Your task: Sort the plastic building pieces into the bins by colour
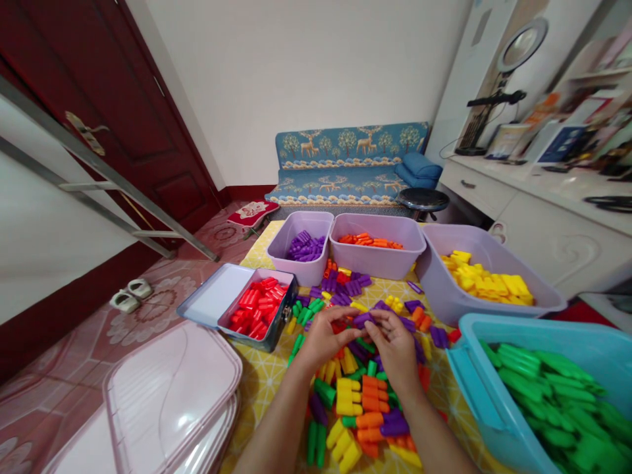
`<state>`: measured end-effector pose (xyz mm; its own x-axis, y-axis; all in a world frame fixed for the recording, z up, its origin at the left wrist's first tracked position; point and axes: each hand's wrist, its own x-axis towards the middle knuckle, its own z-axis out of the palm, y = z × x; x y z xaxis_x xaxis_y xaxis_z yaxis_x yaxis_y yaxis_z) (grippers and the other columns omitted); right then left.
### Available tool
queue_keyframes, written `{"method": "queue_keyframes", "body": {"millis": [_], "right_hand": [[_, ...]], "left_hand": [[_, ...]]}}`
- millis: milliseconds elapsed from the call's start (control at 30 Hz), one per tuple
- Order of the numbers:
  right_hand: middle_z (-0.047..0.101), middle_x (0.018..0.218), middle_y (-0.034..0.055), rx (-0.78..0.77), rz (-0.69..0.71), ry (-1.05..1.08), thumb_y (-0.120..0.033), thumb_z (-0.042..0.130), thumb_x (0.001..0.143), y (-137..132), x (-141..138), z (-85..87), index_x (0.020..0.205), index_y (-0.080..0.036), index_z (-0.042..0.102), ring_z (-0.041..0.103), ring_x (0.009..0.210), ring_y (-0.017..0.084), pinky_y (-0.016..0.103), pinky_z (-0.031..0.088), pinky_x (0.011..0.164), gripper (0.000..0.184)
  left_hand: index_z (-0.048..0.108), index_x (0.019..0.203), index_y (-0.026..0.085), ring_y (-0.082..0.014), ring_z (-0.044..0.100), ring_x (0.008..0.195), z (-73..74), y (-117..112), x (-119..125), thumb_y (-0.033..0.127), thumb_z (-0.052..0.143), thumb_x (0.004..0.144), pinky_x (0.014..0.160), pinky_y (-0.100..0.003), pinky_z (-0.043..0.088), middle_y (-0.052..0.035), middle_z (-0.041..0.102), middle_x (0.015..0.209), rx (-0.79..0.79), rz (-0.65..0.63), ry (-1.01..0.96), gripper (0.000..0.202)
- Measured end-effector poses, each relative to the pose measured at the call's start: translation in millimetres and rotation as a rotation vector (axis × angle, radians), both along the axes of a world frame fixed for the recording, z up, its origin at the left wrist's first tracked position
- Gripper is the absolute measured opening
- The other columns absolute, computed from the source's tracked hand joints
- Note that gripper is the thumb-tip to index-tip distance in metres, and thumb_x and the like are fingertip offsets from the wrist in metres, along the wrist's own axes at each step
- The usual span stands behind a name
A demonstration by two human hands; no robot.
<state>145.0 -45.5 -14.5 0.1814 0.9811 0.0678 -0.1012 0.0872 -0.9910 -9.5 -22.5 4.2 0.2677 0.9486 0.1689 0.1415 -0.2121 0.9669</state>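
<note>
Over a pile of mixed plastic building blocks, my two hands meet at a small purple block (364,320). My right hand (395,342) pinches its right side between thumb and fingers. At its left end are the curled fingertips and thumb of my left hand (326,336), also closed on it. Beneath and around the hands lie loose blocks, among them a yellow block (348,396), an orange block (374,395), a purple block (395,423) and a green block (324,393). Some of the pile is hidden by my hands and forearms.
Lilac bins hold purple blocks (306,246), orange blocks (370,241) and yellow blocks (486,280). A turquoise bin (474,368) at right contains green blocks. Left stands an open tin (271,341) of red blocks, with stacked lids (172,382) nearer me. Behind is a blue sofa (340,178).
</note>
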Motion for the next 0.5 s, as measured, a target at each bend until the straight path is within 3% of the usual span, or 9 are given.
{"method": "queue_keyframes", "body": {"millis": [300,500], "right_hand": [[0.065,0.072,0.0009,0.022,0.012,-0.157,-0.046,0.063,0.079,-1.7,0.8,0.4,0.097,-0.018,0.06,0.061,0.058,0.015,0.026,0.048,0.056,0.033],[0.06,0.059,-0.0006,0.002,-0.006,-0.191,-0.052,0.057,0.082,-2.0,0.4,2.7,0.095,-0.017,0.063,0.058,0.056,0.017,0.026,0.045,0.054,0.037]], "left_hand": [[0.073,0.098,0.015,-0.0218,0.068,0.085,-7.7,-1.2,2.9,0.028,0.069,0.076,0.08,-0.032,0.053,-0.0094,0.074,0.094,-0.022,0.089,-0.03,0.026],[0.067,0.102,0.015,-0.015,0.066,0.067,9.4,9.6,-5.5,0.033,0.074,0.071,0.066,-0.026,0.054,-0.0035,0.071,0.078,-0.076,0.304,-0.349,0.037]]}}
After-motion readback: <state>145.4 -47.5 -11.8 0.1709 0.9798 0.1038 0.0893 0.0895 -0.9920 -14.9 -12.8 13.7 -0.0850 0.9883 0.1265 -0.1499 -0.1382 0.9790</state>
